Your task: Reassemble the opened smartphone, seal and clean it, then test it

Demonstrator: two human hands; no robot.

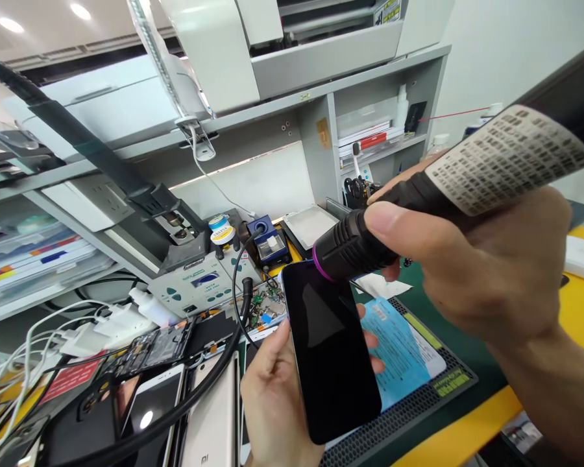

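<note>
A smartphone with a dark screen is tilted up towards me in my left hand. The thumb lies along its left edge and fingertips show at its right edge. My right hand is wrapped round a black flashlight with a purple ring at its head and a printed label on its barrel. The flashlight's head points down at the phone's top end and overlaps it in view; whether they touch I cannot tell. Beneath the phone, a blue printed sheet lies on a dark mat.
Several phones, among them a gold one, crowd the left side with a black hose across them. Behind stand a control unit and a small blue device. White chargers and cables lie left. Grey shelves rise at the back.
</note>
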